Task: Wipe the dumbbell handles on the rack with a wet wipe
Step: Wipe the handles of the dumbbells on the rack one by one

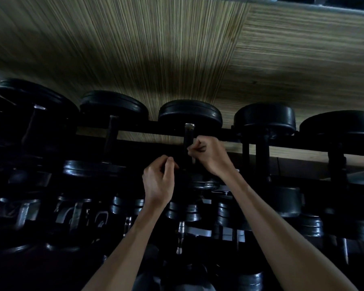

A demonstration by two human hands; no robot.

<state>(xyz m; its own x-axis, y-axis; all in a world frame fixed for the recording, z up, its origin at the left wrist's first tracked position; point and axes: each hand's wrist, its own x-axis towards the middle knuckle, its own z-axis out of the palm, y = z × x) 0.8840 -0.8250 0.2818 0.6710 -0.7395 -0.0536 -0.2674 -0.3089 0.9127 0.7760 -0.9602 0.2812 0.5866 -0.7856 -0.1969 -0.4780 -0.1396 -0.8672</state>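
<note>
Both hands reach to the middle dumbbell [190, 114] on the top rail of the rack [219, 134]. The right hand [208, 154] has its fingers curled tight beside the dark handle [187, 139]; a pale sliver below the fist may be the wipe [193, 160], too small to be sure. The left hand [159, 181] is curled by the handle's lower part, its hold lost in shadow. The lower dumbbells are murky.

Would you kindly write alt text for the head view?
Both hands, left hand and right hand, curl beside the dark handle of a black round-headed dumbbell on a dim black metal rack; no wipe is clearly visible. More dumbbells fill the rows.
</note>
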